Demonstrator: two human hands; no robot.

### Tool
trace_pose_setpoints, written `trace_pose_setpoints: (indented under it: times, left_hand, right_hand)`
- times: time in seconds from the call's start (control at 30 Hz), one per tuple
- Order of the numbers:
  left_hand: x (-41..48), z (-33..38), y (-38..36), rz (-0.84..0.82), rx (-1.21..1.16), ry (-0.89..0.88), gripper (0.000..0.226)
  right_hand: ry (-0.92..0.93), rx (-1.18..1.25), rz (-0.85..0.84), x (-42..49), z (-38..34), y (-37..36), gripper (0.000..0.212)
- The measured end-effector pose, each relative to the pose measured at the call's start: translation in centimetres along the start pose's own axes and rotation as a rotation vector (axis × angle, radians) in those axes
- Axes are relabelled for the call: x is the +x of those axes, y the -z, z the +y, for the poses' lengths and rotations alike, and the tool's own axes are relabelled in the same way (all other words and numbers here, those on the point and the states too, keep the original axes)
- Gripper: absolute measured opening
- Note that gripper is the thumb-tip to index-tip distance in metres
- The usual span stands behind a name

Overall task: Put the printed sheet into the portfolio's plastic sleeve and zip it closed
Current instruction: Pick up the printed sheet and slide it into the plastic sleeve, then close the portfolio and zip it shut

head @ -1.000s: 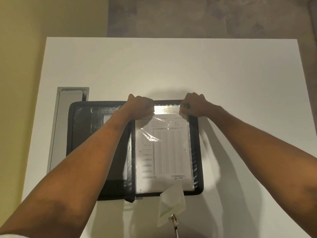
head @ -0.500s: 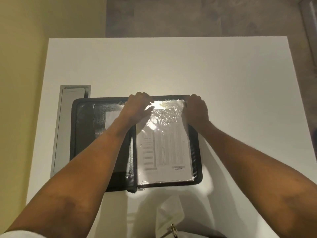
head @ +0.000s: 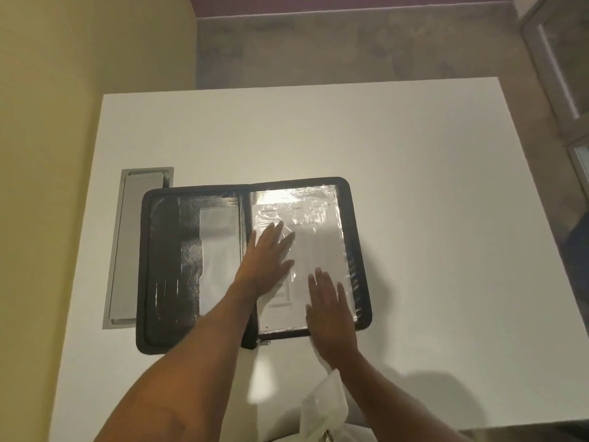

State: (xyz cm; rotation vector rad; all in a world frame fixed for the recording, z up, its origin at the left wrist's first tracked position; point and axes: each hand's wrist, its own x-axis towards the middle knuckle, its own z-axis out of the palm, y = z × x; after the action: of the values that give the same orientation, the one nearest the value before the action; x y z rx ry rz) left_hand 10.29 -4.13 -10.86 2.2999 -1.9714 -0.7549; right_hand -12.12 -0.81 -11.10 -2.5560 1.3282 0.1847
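A black zip portfolio (head: 165,250) lies open flat on the white table (head: 430,186). Its right half holds a glossy plastic sleeve (head: 293,194) with the printed sheet (head: 322,244) inside it. My left hand (head: 267,260) lies flat, fingers straight, on the upper left part of the sleeve. My right hand (head: 328,309) lies flat on the sleeve's lower right part, near the portfolio's front edge. A zip pull (head: 264,342) shows at the bottom of the spine.
A grey cable hatch (head: 134,244) is set into the table to the left of the portfolio. A clear badge holder on a metal clip (head: 325,413) hangs near the bottom edge. A yellow wall stands at the left, grey floor beyond the table.
Both hands left the sleeve's top edge and moved down toward me; they now lie flat on the sleeve. The camera view lifted and the sheet sits flatter.
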Motion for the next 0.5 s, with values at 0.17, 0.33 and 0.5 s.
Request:
trace_pose_setpoints:
  times: [0.17,0.33,0.5]
  left_hand:
    - [-0.1,0.8,-0.5,-0.032,0.042,0.022,0.066]
    - [-0.8,-2.6,1.7,0.064,0.008,0.159,0.062]
    - [-2.9,-10.0,5.0,0.171,0.036,0.509,0.066]
  right_hand:
    - [-0.162,-0.021,-0.053,-2.9,2.8,-0.2,0.063]
    - [-0.181,0.013,-0.080,-3.2,3.5,0.6,0.066]
    - [-0.187,0.029,-0.115,-3.4,3.7,0.6,0.066]
